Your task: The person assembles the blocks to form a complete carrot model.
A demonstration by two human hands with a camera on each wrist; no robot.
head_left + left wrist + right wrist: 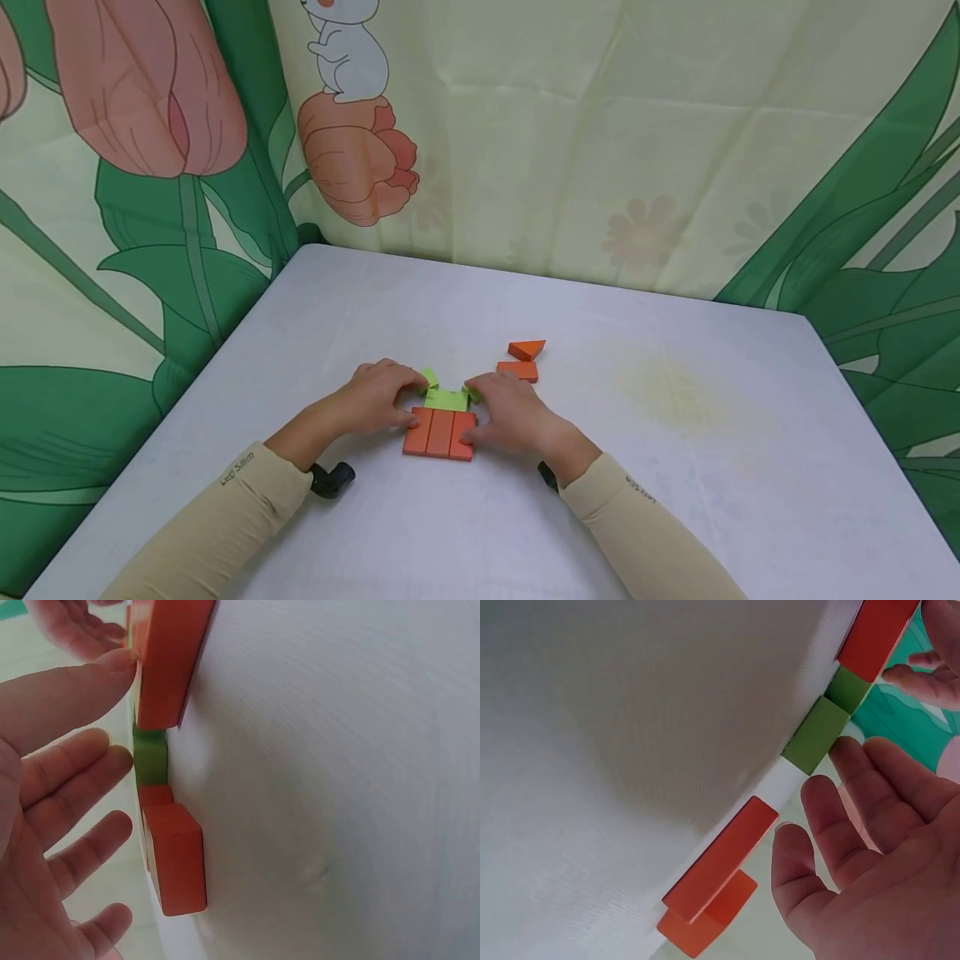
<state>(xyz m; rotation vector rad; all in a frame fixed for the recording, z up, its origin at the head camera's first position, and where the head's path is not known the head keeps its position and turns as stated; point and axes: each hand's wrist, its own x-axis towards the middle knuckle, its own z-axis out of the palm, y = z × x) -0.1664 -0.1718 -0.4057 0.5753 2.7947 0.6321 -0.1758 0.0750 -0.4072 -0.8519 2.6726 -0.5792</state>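
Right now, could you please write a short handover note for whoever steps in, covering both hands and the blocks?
Left hand: open, fingertips at the left green block and the left edge of the three orange bars.
Right hand: open, fingers at the right green block and the bars' right edge.
Done: three orange bars lie side by side, a green square block set against their far edge.
Left: an orange rectangular block and an orange triangle lie apart, beyond the right hand, untouched.
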